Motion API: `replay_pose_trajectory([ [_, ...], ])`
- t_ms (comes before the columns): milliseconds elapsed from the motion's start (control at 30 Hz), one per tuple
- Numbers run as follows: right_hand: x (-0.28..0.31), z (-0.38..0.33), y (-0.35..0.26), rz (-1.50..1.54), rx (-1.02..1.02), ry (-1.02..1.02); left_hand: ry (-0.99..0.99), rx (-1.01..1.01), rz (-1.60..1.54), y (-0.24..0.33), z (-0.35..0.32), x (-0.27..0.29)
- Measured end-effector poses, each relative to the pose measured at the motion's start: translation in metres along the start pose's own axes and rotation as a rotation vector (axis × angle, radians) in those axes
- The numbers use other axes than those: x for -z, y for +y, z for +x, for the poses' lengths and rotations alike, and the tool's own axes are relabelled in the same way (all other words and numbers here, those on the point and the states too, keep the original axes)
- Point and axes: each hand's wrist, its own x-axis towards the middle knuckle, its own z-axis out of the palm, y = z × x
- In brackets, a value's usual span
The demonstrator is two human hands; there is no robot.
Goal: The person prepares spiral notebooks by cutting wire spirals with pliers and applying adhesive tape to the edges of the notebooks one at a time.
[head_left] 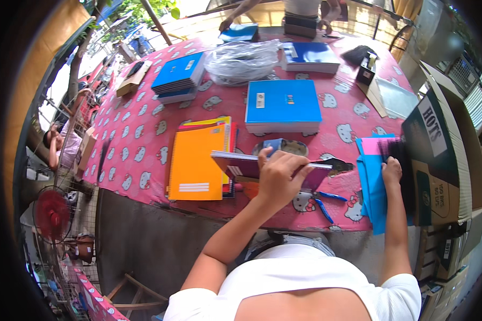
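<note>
My left hand (281, 179) is closed around a thin dark purple notebook (235, 163), held tilted on edge above the table's near side, its white page edges facing up. On the right, my right hand (392, 172) has its fingers curled at a bunch of black spiral binding coils (399, 152). Blue sheets (370, 176) and a pink piece (370, 146) lie beside that hand. Blue-handled pliers (326, 206) rest near the table edge between my hands. A roll of tape (278, 145) sits just behind the notebook.
Spiral notebooks with an orange cover (196, 163) are stacked at left. Stacks of blue-covered books (284, 101) and a clear plastic bag (243, 63) stand farther back. A large cardboard box (439, 155) borders the right side. Another person's hand (226, 24) is at the far edge.
</note>
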Motion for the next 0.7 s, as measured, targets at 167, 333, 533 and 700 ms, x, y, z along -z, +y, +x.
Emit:
replay_pose_trajectory([
  [167,0.048,-0.023,-0.035,0.388,0.120,0.173,-0.052,0.057,0.032,0.012,0.006,0.004],
  [333,0.125,-0.104,-0.125,0.920,0.635,0.045,0.006,-0.048,0.105,0.003,0.001,-0.004],
  [533,0.141,-0.123,-0.146,1.198,0.603,-0.037,0.011,-0.006,0.007,0.007,0.002,-0.013],
  [700,0.152,-0.117,-0.147,1.118,0.663,-0.071,-0.013,-0.024,0.039,0.018,0.005,-0.008],
])
